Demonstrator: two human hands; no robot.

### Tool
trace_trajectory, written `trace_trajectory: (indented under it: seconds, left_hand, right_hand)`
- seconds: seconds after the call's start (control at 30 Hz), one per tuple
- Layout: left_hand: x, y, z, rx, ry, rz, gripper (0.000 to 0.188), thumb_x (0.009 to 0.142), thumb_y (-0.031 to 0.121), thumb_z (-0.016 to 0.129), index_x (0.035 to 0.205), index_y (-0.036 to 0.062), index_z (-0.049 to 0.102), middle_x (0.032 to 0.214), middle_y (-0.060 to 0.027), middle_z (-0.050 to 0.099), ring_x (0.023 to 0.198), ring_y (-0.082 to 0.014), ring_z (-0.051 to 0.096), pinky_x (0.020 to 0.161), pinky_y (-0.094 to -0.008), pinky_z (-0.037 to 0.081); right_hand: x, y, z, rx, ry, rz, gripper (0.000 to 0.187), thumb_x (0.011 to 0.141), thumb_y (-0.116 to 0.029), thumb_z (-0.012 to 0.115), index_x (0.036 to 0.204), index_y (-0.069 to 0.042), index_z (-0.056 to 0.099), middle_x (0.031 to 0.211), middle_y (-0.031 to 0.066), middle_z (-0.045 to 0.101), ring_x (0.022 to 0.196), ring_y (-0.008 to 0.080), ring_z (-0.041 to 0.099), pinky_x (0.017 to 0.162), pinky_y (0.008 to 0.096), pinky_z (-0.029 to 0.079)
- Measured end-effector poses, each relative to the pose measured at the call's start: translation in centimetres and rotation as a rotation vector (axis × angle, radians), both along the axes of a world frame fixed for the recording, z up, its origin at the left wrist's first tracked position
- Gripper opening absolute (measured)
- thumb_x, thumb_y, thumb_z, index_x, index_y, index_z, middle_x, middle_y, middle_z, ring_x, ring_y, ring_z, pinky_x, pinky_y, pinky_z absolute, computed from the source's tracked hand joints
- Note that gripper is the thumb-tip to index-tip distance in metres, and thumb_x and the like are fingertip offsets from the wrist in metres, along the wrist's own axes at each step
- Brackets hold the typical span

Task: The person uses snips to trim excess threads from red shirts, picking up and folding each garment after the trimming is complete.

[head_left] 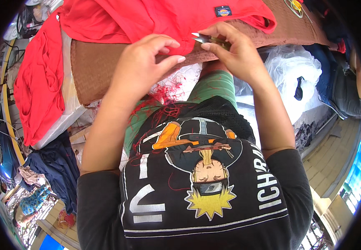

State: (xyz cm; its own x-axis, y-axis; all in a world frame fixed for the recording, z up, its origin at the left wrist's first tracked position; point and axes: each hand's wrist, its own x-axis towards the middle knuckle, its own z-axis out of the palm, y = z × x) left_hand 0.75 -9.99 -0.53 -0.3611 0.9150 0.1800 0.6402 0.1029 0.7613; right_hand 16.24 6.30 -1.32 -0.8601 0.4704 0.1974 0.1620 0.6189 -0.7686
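Red garment [155,18]: spread over the far part of the bench [95,68], near edge bunched between the two hands; dark woven label [223,11] face up toward the far right.
Thread snips [207,38]: gripped in the right hand, points toward the left, blades slightly parted, just beside the bunched edge.
Right hand [222,43]: closed on the snips, thumb at the near side, fingers at the far side.
Left hand [157,52]: thumb and forefinger tips apart, at the bunched edge; contact with cloth cannot be told.
Hands: near each other, not touching.
Bench cover: brown, textured.
Red thread scraps [172,110]: tangled over the lap, across green shorts [220,85] and the black T-shirt [155,191].
Red cloth [41,89]: draped at left; joined to the garment or separate, cannot tell.
Clear plastic bag [286,62]: crumpled, right of the lap.
Dark blue cloth [57,168]: heaped at lower left.
Yellow-and-white cord [297,7]: looped at the bench's far right.
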Motion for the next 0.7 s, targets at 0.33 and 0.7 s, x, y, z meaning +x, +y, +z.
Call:
trace_trajectory:
  seconds: [0.33,0.7]
  left_hand:
    - [1.2,1.8,-4.2,0.117,0.261,0.143,0.024,0.077,0.014,0.074,0.097,0.0035,0.068,0.097,-0.0084,0.068,0.079,-0.0206,0.067,0.069,-0.0299,0.053]
    - [0.1,2.7,-2.9,-0.056,0.085,0.126,0.014,0.093,0.017,0.057,0.097,0.0043,0.060,0.079,-0.0106,0.069,0.075,-0.0213,0.070,0.066,-0.0310,0.053]
  right_hand:
    - [-1.0,-0.3,-2.4,-0.261,-0.035,-0.029,0.019,0.087,-0.009,0.067,0.104,-0.004,0.064,0.085,0.0003,0.065,0.075,0.0057,0.056,0.067,0.0241,0.046]
    - [-1.2,0.2,-3.2,-0.364,0.032,0.005,0.020,0.085,-0.008,0.066,0.103,-0.001,0.062,0.095,0.0100,0.069,0.092,0.0162,0.064,0.084,0.0298,0.049]
